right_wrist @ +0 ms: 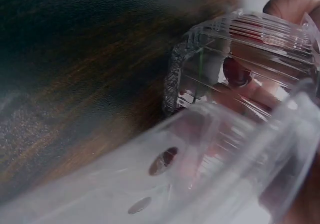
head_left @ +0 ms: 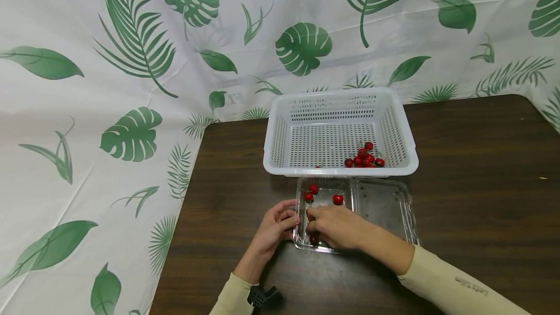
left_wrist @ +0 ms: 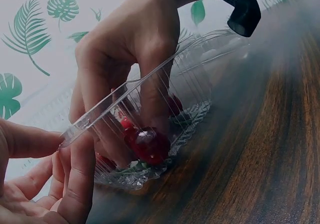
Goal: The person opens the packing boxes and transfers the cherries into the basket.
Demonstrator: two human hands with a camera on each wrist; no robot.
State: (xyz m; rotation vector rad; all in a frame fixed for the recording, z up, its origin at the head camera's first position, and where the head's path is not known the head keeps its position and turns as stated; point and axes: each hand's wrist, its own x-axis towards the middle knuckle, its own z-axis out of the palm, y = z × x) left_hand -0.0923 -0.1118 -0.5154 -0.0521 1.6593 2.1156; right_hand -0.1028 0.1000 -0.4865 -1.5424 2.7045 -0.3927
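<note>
My left hand [head_left: 273, 227] pinches the near-left rim of a clear plastic clamshell box [head_left: 321, 248] between thumb and fingers. Inside that box my right hand [head_left: 337, 227] reaches down with bent fingers among the cherries. One dark red cherry [left_wrist: 149, 145] shows through the wall right beside its fingers; whether they grip a cherry is hidden. Two cherries touch at the box's far left, one of them the upper cherry [head_left: 313, 189]. Another cherry [head_left: 338, 199] lies farther right, and a dark cherry [head_left: 314, 238] is near the front. The box's lid [head_left: 385, 208] lies folded open to the right.
Directly behind the box stands a white perforated basket [head_left: 341, 171], with a cluster of cherries [head_left: 365, 158] at its near right. Everything is on a dark wooden table [head_left: 472, 179]. A leaf-patterned cloth [head_left: 245, 28] hangs behind and to the left.
</note>
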